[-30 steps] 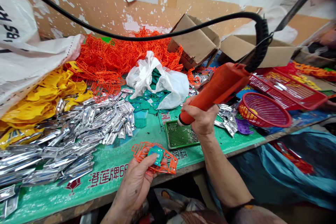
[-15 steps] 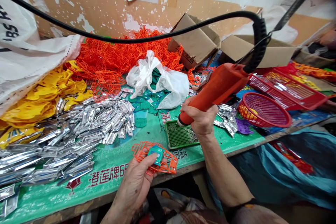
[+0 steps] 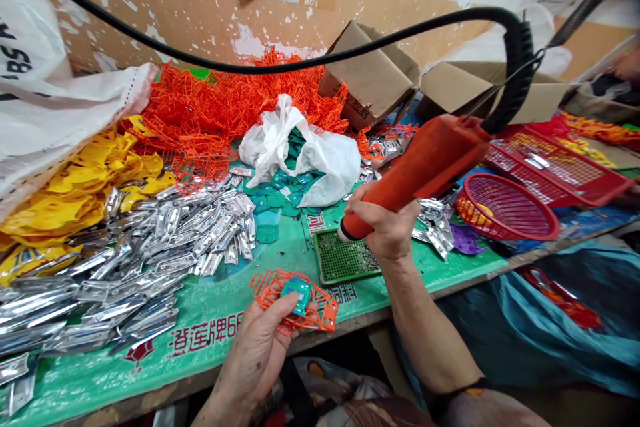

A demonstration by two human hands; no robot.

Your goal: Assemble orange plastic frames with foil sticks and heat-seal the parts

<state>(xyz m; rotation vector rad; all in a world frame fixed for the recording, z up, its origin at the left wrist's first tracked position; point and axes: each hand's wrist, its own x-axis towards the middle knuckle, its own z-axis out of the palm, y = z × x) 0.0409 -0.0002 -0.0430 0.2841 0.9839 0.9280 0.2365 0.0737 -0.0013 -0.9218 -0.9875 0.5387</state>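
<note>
My left hand [image 3: 265,337] pinches an orange plastic frame [image 3: 325,310] together with a teal translucent plastic piece [image 3: 296,290], the thumb lying on the teal piece. Both are held over the table's front edge. My right hand [image 3: 387,227] is wrapped round a red electric screwdriver [image 3: 420,170], which tilts with its pale tip down to the left. That tip is over a green perforated tray [image 3: 345,263] with small screws at its right side; whether it touches the tray I cannot tell. A black cable runs from the screwdriver's upper end.
Metal strips [image 3: 205,230] and yellow plastic pieces [image 3: 85,173] are heaped at left. Behind lie a pile of orange frames [image 3: 200,107] and a white bag [image 3: 333,163] with teal pieces. Cardboard boxes [image 3: 375,73] stand at the back; a red basket [image 3: 507,207] sits at right.
The screwdriver's upper end and its cable have swung slightly to the right, while its tip stays over the tray. My left hand keeps the orange frame and teal piece nearly still.
</note>
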